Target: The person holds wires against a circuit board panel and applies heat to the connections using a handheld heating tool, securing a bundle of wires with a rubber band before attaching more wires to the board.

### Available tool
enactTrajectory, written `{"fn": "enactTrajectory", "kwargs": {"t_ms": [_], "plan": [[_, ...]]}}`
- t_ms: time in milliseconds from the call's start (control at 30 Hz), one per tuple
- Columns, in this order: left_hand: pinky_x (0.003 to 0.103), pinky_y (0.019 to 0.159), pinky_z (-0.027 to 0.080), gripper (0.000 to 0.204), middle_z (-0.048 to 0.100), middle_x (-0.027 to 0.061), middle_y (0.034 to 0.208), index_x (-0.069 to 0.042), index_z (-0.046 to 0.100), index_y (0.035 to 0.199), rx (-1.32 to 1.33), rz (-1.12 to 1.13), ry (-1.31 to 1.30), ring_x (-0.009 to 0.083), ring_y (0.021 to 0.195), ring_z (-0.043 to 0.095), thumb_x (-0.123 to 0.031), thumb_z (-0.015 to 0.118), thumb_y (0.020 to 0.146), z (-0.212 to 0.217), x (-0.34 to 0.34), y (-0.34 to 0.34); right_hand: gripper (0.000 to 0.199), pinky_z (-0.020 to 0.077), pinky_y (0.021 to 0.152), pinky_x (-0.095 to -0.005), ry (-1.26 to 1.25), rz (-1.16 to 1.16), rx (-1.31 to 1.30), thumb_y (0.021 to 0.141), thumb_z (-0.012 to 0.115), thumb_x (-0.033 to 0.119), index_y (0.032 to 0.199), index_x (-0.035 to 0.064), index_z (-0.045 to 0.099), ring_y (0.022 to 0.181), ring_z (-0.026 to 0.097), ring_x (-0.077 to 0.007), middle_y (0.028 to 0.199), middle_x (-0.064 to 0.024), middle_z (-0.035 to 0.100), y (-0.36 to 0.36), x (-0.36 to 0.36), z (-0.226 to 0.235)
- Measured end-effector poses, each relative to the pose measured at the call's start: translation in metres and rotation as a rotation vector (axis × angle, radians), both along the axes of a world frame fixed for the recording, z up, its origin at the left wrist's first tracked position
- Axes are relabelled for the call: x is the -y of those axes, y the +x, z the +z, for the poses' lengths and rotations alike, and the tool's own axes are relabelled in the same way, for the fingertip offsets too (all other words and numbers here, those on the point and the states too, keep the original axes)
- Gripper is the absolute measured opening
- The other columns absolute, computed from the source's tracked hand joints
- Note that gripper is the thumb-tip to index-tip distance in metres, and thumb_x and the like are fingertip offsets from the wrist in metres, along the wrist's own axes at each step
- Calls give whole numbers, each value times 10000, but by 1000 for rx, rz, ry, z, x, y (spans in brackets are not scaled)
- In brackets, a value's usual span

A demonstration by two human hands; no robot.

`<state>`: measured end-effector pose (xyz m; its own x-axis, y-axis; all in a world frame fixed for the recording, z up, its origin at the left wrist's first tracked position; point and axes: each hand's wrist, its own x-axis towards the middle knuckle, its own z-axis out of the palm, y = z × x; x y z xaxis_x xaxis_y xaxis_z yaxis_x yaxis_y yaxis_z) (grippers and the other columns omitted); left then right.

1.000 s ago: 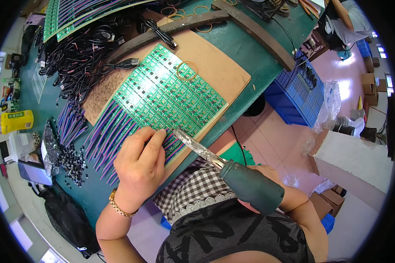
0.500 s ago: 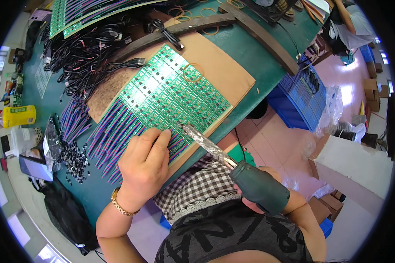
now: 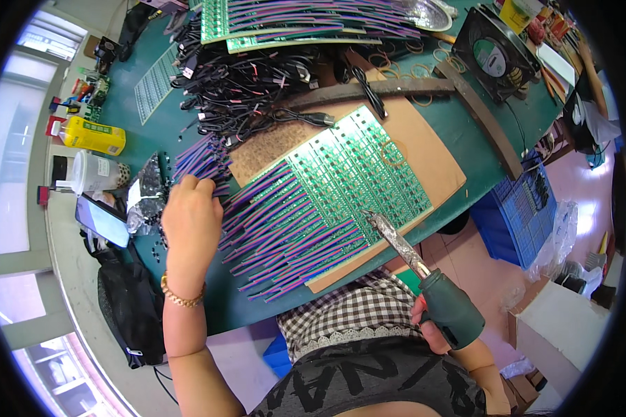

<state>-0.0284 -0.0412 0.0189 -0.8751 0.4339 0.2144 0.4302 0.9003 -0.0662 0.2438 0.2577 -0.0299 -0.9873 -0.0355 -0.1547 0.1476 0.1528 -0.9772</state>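
My right hand (image 3: 432, 326) is wrapped round the dark green handle of a soldering iron (image 3: 398, 243) with a foil-covered barrel. Its tip is over the green circuit board panel (image 3: 358, 160), near the ends of the soldered rows. Many purple, blue and black wire pairs (image 3: 285, 236) fan out from the panel's left and lower part. To the left, my left hand (image 3: 191, 226) has its fingers bent together at a bundle of loose wires (image 3: 203, 161). Its fingertips are hidden, so what they pinch does not show. An elastic band (image 3: 394, 153) lies on the panel.
Brown cardboard (image 3: 435, 156) lies under the panel, with a dark bar frame (image 3: 483, 121) behind. Black cables (image 3: 236, 76) and more wired panels (image 3: 292, 31) are piled at the back. A phone (image 3: 103, 221), cup (image 3: 90, 172) and yellow bottle (image 3: 94, 135) stand left; a fan (image 3: 494, 52) is far right.
My left hand has left the panel's lower edge and moved left to the loose wires. The view has shifted, while the soldering iron stays over the panel in my right hand.
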Motion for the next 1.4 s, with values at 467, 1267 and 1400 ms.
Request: {"fn": "enactTrajectory", "kwargs": {"t_ms": [467, 1267, 1400], "plan": [[385, 780, 416, 193, 599, 79, 908, -42, 635, 966, -133, -190, 53, 252, 870, 589, -45, 659, 775, -21, 24, -16, 441, 508, 632, -280, 46, 14, -45, 877, 643, 328, 1113, -17, 503, 707, 599, -134, 873, -81, 590, 11, 1, -24], [252, 661, 424, 109, 487, 46, 852, -68, 441, 1105, 260, -301, 1734, 123, 712, 472, -156, 433, 1041, -23, -14, -32, 361, 519, 653, -296, -250, -186, 22, 863, 621, 145, 1168, 10, 484, 728, 611, -142, 918, -104, 595, 18, 10, -34], [244, 675, 470, 132, 545, 68, 879, -75, 451, 1121, 540, -271, 1731, 130, 714, 525, -179, 447, 1040, -35, -30, -35, 363, 526, 658, -298, -124, -123, -13, 865, 615, 119, 1188, 20, 484, 744, 614, -147, 930, -116, 592, 9, 13, -20]]}}
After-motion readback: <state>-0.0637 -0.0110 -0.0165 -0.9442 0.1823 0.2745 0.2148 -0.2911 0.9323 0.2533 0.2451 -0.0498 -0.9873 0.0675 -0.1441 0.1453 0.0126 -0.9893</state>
